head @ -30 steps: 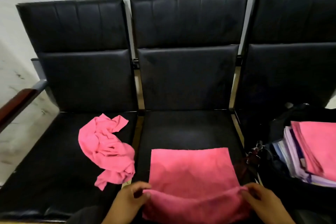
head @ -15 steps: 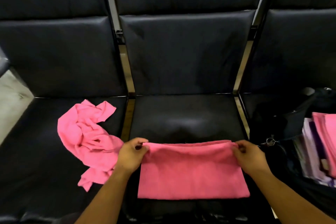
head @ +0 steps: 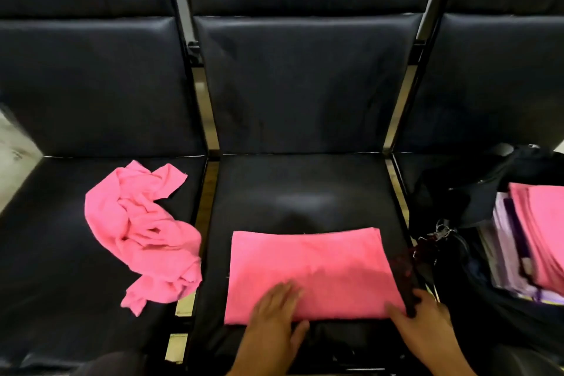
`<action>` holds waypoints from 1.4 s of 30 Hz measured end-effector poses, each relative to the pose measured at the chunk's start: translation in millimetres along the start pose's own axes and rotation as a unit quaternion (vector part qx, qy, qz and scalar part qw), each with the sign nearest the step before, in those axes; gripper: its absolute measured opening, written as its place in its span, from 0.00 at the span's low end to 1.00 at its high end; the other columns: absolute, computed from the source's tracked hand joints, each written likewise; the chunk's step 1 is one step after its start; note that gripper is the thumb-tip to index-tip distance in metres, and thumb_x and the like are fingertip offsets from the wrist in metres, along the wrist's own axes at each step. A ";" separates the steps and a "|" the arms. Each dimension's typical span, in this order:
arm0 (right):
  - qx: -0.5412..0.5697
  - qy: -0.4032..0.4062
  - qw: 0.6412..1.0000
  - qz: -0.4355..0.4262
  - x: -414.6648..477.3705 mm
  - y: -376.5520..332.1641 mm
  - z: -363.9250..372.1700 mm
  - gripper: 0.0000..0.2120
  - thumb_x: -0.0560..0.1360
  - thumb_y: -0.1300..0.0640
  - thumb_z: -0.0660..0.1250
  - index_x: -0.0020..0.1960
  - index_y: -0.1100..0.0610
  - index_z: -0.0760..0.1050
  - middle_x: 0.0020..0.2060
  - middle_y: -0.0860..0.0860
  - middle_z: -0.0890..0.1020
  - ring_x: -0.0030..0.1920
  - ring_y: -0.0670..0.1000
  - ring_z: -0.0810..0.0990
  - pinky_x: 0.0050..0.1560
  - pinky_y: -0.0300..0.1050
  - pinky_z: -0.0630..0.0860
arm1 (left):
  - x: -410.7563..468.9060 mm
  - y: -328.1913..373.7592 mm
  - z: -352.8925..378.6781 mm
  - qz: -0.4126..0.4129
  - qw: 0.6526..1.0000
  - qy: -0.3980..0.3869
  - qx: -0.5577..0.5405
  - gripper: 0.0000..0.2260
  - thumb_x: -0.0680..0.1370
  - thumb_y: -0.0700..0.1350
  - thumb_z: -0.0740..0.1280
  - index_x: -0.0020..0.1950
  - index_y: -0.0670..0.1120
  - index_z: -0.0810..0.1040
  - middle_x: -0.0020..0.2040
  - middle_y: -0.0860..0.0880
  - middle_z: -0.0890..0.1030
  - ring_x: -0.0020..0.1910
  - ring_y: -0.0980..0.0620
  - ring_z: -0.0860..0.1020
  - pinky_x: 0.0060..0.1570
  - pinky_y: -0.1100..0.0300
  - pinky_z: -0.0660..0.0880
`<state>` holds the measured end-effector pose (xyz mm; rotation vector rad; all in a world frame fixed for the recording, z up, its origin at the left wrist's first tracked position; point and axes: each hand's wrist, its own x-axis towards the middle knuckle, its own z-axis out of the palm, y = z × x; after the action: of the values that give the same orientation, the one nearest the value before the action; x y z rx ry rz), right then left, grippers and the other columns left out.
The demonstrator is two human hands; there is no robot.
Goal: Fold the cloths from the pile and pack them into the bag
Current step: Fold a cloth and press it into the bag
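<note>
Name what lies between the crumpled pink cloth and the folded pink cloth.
Head view: only the seat gap and bare seat edge separate crumpled cloth from folded cloth.

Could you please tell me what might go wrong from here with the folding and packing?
1. The folded cloth lies near the middle seat's front edge; smoothing under the left hand or a tug by the right hand at its corner could drag it off.
2. The crumpled cloth lies against the gap between seats and might slip in.
3. The stack in the bag looks slanted; adding more may topple it.
</note>
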<state>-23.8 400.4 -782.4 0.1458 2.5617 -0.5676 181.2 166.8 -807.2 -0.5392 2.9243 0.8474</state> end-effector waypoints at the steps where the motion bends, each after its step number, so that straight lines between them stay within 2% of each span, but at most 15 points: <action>1: 0.005 -0.004 1.000 0.016 -4.0 -0.7 0.9 0.36 0.66 0.47 0.82 0.65 0.65 0.75 0.55 0.66 0.82 0.59 0.65 0.79 0.61 0.55 0.76 | -3.9 8.3 4.5 0.007 0.999 -0.030 0.012 0.31 0.70 0.65 0.64 0.73 0.59 0.71 0.72 0.55 0.77 0.67 0.52 0.78 0.67 0.57 0.74; 6: 0.029 -0.056 0.997 0.050 -17.8 -24.2 3.6 0.22 0.73 0.40 0.74 0.45 0.60 0.84 0.41 0.60 0.85 0.45 0.61 0.83 0.46 0.48 0.76 | -16.8 25.3 8.9 -0.012 0.993 -0.105 0.052 0.35 0.68 0.68 0.64 0.73 0.56 0.76 0.75 0.50 0.74 0.72 0.49 0.68 0.73 0.53 0.52; 10: 0.147 0.015 0.984 0.098 -15.6 -31.4 22.8 0.15 0.71 0.48 0.77 0.40 0.60 0.82 0.32 0.61 0.83 0.37 0.63 0.83 0.45 0.58 0.82 | -15.0 24.2 10.9 -0.021 0.987 -0.145 0.066 0.35 0.68 0.69 0.63 0.73 0.57 0.76 0.75 0.51 0.75 0.72 0.48 0.69 0.73 0.53 0.49; 12: 0.281 0.046 0.946 0.157 -17.2 -39.3 26.1 0.14 0.71 0.55 0.78 0.45 0.64 0.80 0.33 0.61 0.81 0.33 0.61 0.80 0.44 0.62 0.82 | -14.3 29.6 9.2 -0.014 0.985 -0.164 0.044 0.34 0.70 0.70 0.62 0.73 0.58 0.75 0.75 0.53 0.74 0.72 0.49 0.73 0.72 0.54 0.49; 16: 0.450 -0.037 0.855 0.254 -28.8 -57.8 33.2 0.10 0.79 0.59 0.71 0.41 0.60 0.74 0.38 0.56 0.77 0.34 0.53 0.73 0.35 0.47 0.68 | -5.5 10.7 -20.8 -0.040 0.989 -0.068 -0.121 0.33 0.79 0.67 0.59 0.82 0.58 0.59 0.81 0.60 0.55 0.80 0.58 0.54 0.76 0.66 0.44; 18: 0.444 -0.024 0.858 0.256 -31.8 -65.8 30.2 0.07 0.79 0.58 0.71 0.45 0.61 0.76 0.38 0.56 0.75 0.34 0.53 0.71 0.35 0.46 0.68 | 6.6 -5.1 -42.1 -0.090 0.971 -0.034 -0.218 0.31 0.78 0.64 0.61 0.80 0.55 0.65 0.78 0.56 0.65 0.77 0.58 0.63 0.74 0.71 0.53; 20: 0.383 0.076 0.897 0.205 -37.4 -73.2 26.6 0.10 0.78 0.56 0.71 0.52 0.63 0.79 0.41 0.58 0.78 0.38 0.57 0.75 0.42 0.52 0.75 | 12.0 -21.6 -65.9 -0.148 0.939 -0.036 -0.309 0.19 0.82 0.57 0.65 0.72 0.55 0.72 0.70 0.55 0.75 0.69 0.59 0.73 0.69 0.66 0.66; 23: 0.363 0.142 0.920 0.042 -69.2 -104.1 31.7 0.05 0.79 0.57 0.69 0.52 0.58 0.77 0.48 0.61 0.82 0.47 0.58 0.79 0.51 0.53 0.76 | 10.5 -46.7 -85.2 -0.217 0.894 -0.008 -0.392 0.05 0.84 0.50 0.65 0.60 0.56 0.75 0.60 0.54 0.81 0.61 0.55 0.79 0.62 0.62 0.72; 27: 0.285 0.031 0.942 -0.173 -111.9 -145.2 75.4 0.13 0.80 0.60 0.68 0.64 0.54 0.76 0.59 0.52 0.82 0.58 0.51 0.80 0.59 0.44 0.72 | 7.8 -53.2 -84.4 -0.293 0.797 0.042 -0.526 0.06 0.86 0.47 0.61 0.56 0.49 0.77 0.58 0.47 0.83 0.52 0.51 0.83 0.47 0.64 0.78; 29: 0.193 -0.059 0.939 -0.279 -127.5 -151.1 105.0 0.19 0.81 0.56 0.67 0.71 0.51 0.72 0.69 0.43 0.76 0.67 0.42 0.75 0.68 0.40 0.69 | 6.5 -52.9 -85.9 -0.302 0.778 0.038 -0.549 0.08 0.86 0.50 0.61 0.57 0.50 0.77 0.58 0.49 0.83 0.55 0.51 0.83 0.47 0.62 0.78; 32: -0.030 -0.134 0.891 -0.433 -135.2 -145.6 139.5 0.27 0.81 0.47 0.58 0.78 0.50 0.64 0.78 0.38 0.57 0.79 0.42 0.56 0.79 0.42 0.56 | 2.4 -64.5 -83.4 -0.287 0.821 0.027 -0.493 0.07 0.83 0.52 0.65 0.58 0.52 0.78 0.56 0.55 0.84 0.52 0.64 0.81 0.51 0.71 0.75; 35: -0.160 -0.194 0.861 -0.441 -133.7 -135.2 139.1 0.37 0.74 0.37 0.54 0.77 0.38 0.41 0.77 0.35 0.41 0.79 0.41 0.38 0.76 0.38 0.40 | -2.4 -66.5 -81.2 -0.290 0.842 0.027 -0.454 0.17 0.79 0.51 0.71 0.67 0.55 0.74 0.56 0.57 0.83 0.53 0.65 0.80 0.54 0.69 0.76; 38: -0.053 -0.141 0.867 -0.474 -122.4 -122.8 130.4 0.37 0.69 0.43 0.64 0.77 0.35 0.60 0.80 0.44 0.59 0.81 0.45 0.54 0.78 0.40 0.55 | -3.2 -61.9 -82.0 -0.286 0.874 0.047 -0.391 0.21 0.76 0.50 0.71 0.68 0.58 0.72 0.54 0.58 0.83 0.52 0.62 0.81 0.55 0.61 0.79; 40: 0.001 -0.053 0.887 -0.460 -106.9 -116.0 120.6 0.29 0.67 0.49 0.68 0.69 0.43 0.76 0.75 0.48 0.72 0.76 0.46 0.67 0.73 0.43 0.66 | -2.3 -60.0 -81.6 -0.278 0.897 0.069 -0.337 0.21 0.76 0.47 0.69 0.69 0.58 0.71 0.53 0.57 0.84 0.51 0.57 0.82 0.53 0.57 0.79; 42: 0.026 -0.003 0.911 -0.411 -94.8 -116.4 107.7 0.23 0.67 0.49 0.67 0.61 0.49 0.82 0.68 0.48 0.78 0.68 0.48 0.75 0.69 0.41 0.69 | -0.3 -58.4 -80.4 -0.261 0.919 0.097 -0.280 0.22 0.75 0.47 0.67 0.68 0.58 0.70 0.53 0.55 0.83 0.52 0.51 0.82 0.50 0.53 0.79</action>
<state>83.3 250.0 -776.6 -0.9560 2.5191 -0.9200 205.5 78.4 -768.6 -1.4247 2.4258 1.5953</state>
